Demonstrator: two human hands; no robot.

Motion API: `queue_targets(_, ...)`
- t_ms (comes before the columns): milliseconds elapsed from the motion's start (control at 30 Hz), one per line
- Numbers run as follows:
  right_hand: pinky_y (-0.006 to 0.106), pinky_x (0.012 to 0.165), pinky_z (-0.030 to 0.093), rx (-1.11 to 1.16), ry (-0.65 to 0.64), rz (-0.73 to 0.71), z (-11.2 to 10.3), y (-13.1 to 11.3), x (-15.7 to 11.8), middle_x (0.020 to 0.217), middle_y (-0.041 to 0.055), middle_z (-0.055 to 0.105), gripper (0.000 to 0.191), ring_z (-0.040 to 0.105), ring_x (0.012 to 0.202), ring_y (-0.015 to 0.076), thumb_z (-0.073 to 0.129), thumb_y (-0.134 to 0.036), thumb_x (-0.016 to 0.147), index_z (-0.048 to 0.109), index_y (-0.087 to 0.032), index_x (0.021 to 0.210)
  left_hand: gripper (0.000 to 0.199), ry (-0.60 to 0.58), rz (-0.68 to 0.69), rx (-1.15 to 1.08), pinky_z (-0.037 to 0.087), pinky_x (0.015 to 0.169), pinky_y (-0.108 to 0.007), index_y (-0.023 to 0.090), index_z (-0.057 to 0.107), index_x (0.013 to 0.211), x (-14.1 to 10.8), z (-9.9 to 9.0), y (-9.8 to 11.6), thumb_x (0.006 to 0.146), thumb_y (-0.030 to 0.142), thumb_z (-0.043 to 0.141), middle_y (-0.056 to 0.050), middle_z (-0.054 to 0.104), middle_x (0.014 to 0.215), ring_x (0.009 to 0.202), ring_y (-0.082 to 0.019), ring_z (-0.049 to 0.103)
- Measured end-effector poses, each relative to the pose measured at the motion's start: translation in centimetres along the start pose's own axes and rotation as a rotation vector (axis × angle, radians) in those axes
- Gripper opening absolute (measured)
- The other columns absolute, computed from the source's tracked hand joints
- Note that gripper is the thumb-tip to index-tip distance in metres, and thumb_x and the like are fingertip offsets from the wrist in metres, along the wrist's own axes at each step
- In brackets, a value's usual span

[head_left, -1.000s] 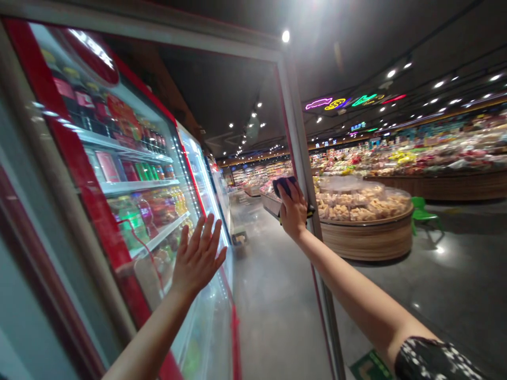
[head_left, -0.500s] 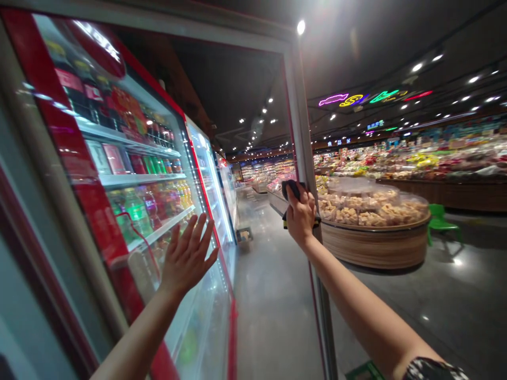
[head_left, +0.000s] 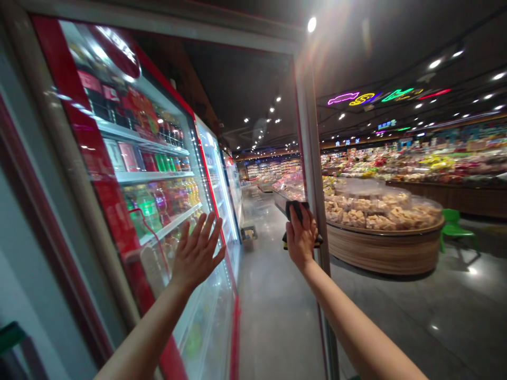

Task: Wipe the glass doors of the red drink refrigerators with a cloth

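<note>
holding a dark pad (head_left: 297, 209) by the door frame (head_left: 310, 126), right hand (head_left: 303, 243) curled, left hand (head_left: 196, 258) spread, we can't tell what's finished.

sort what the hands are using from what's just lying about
In use:
- black tool with yellow edging, in right hand
- grey-framed glass panel

Just about:
- red-framed drinks fridge
- green plastic chair
- round wood-sided snack counter

A lit sign (head_left: 347, 142) in the background reads "食品区".

Green chair (head_left: 453, 228) beside curved food display (head_left: 382, 250); neon signs (head_left: 362, 98) overhead.
</note>
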State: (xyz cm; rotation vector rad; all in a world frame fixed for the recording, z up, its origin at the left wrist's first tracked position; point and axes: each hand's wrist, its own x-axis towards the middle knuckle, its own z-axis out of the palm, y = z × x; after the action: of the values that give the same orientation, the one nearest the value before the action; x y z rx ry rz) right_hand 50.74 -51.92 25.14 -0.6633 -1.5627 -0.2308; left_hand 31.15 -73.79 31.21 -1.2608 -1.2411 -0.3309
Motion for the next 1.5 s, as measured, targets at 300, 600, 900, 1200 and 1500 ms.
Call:
queue_targets(300, 0.046, 0.104, 0.047, 0.075, -0.007, -0.175, -0.4, 2.8, -3.9, 0.139, 0.0061, 0.058, 0.058, 0.053, 0.130, 0.0275, 0.049, -0.009, 0.090, 0.062, -0.041, 0.137, 0.077, -0.010, -0.003, -0.005, 0.010, 0.130, -0.049, 0.019, 0.015, 0.163, -0.3, 0.0, 0.0, 0.098, 0.039, 0.053, -0.012, 0.029, 0.164, 0.154, -0.026, 0.021)
queue_targets(600, 0.048, 0.111, 0.039, 0.060, -0.157, -0.307, -0.2, -3.3, -2.7, 0.149, 0.0014, 0.056, 0.049, 0.038, 0.146, 0.0290, 0.051, -0.018, 0.094, 0.062, -0.039, 0.137, 0.079, -0.047, -0.011, -0.016, 0.009, 0.129, -0.050, 0.019, 0.011, 0.163, -0.6, -0.1, -0.1, 0.099, 0.040, 0.053, -0.012, 0.029, 0.164, 0.155, -0.027, 0.018)
queue_targets(900, 0.048, 0.113, 0.038, 0.091, -0.011, -0.207, -0.2, -4.6, 1.3, 0.150, 0.0054, 0.054, 0.046, 0.034, 0.148, 0.0298, 0.045, -0.016, 0.097, 0.064, -0.031, 0.136, 0.078, -0.055, -0.002, -0.008, 0.005, 0.130, -0.049, 0.017, 0.011, 0.163, -0.9, -0.2, 0.0, 0.100, 0.040, 0.050, -0.012, 0.027, 0.165, 0.156, -0.025, 0.011)
queue_targets(1200, 0.045, 0.109, 0.044, 0.224, 0.088, -0.322, -0.2, -3.7, 0.3, 0.136, 0.0074, 0.062, 0.043, 0.052, 0.132, 0.0264, 0.054, -0.013, 0.093, 0.070, -0.033, 0.128, 0.078, -0.114, -0.015, -0.013, 0.006, 0.130, -0.047, 0.020, 0.003, 0.163, -1.2, -0.8, -0.1, 0.102, 0.043, 0.046, -0.010, 0.026, 0.165, 0.155, -0.024, 0.015)
queue_targets(1500, 0.042, 0.114, 0.039, 0.195, -0.039, -0.535, -0.6, -7.7, -0.4, 0.139, -0.0009, 0.064, 0.046, 0.046, 0.140, 0.0238, 0.056, -0.011, 0.093, 0.069, -0.038, 0.128, 0.077, -0.191, -0.007, -0.106, 0.010, 0.129, -0.046, 0.021, 0.002, 0.163, -1.3, -2.1, -0.8, 0.103, 0.043, 0.044, -0.009, 0.023, 0.167, 0.156, -0.025, 0.017)
